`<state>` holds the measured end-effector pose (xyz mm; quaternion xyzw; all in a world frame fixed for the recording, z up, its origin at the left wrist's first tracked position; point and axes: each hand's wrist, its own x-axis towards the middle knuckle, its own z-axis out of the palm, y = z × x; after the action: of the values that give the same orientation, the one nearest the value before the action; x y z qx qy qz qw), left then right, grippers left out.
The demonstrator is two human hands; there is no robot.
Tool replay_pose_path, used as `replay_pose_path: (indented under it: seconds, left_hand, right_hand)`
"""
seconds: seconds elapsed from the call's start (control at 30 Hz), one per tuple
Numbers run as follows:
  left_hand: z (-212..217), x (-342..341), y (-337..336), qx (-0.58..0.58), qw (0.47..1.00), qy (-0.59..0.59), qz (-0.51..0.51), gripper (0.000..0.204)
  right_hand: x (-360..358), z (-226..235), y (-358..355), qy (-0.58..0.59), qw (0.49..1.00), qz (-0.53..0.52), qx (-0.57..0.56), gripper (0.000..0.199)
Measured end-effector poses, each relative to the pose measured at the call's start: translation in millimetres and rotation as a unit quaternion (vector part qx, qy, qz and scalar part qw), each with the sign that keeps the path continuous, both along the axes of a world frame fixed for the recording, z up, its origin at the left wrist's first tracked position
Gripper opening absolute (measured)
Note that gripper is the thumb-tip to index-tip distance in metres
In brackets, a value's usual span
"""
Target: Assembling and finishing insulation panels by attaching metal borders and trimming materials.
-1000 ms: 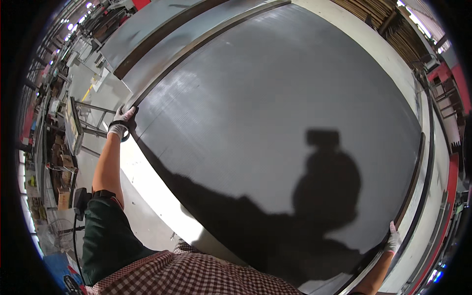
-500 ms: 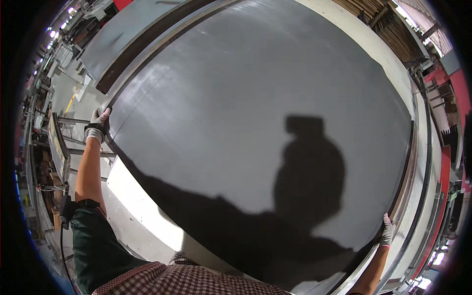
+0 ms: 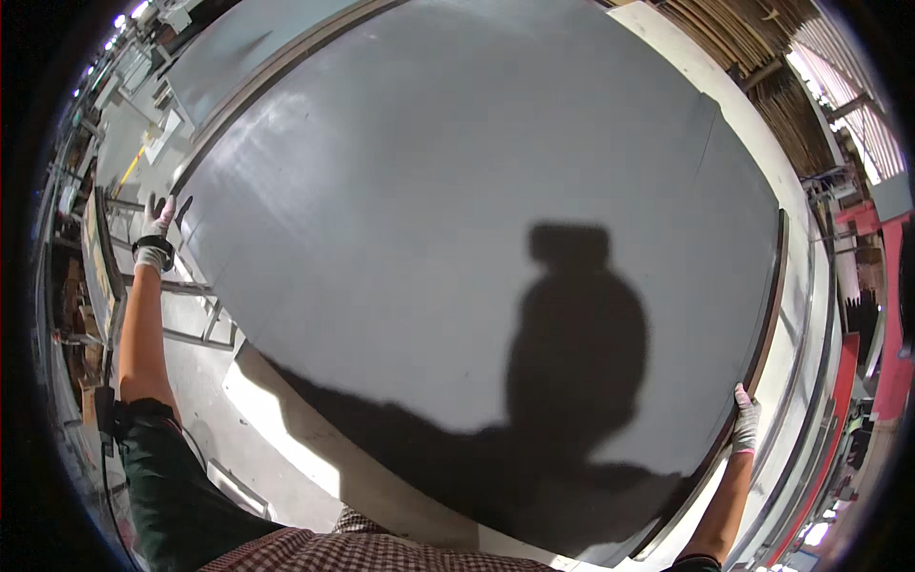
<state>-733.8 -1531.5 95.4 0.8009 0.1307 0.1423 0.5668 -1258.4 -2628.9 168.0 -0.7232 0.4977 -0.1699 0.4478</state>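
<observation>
Grey sheet point(image 3: 400, 238): before you. Your left hand point(image 3: 158, 221): beside its left corner, fingers now spread, no longer curled there. Your right hand point(image 3: 747, 423): gripping its right edge, apparently the only hold.

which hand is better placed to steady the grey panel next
Probably the right hand, against the dark edge of the grey panel; the left hand is open beside the panel, contact unclear.
</observation>
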Motion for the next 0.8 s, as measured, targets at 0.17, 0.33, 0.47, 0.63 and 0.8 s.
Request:
replay_pose_path:
  seconds: [0.17, 0.33, 0.47, 0.63, 0.8]
  left_hand:
    - [-76, -142, 93, -0.034, 0.986, 0.113, -0.120, 0.066]
    - [22, -280, -227, -0.146, 0.927, 0.255, -0.234, 0.091]
    - [17, -289, -218, -0.017, 0.952, 0.231, -0.200, 0.096]
    - [15, -293, -210, 0.039, 0.927, 0.288, -0.238, 0.090]
    - [42, -279, -225, 0.143, 0.898, 0.334, -0.247, 0.093]
  right_hand:
    - [99, -2, 45, 0.032, 0.994, 0.101, 0.023, 0.066]
    - [164, 17, 99, -0.050, 0.981, 0.181, 0.044, 0.063]
    - [239, -3, 146, -0.171, 0.953, 0.211, 0.137, 0.055]
    - [319, -8, 243, -0.301, 0.870, 0.229, 0.315, 0.049]
    - [423, -20, 315, -0.265, 0.878, 0.313, 0.246, 0.040]
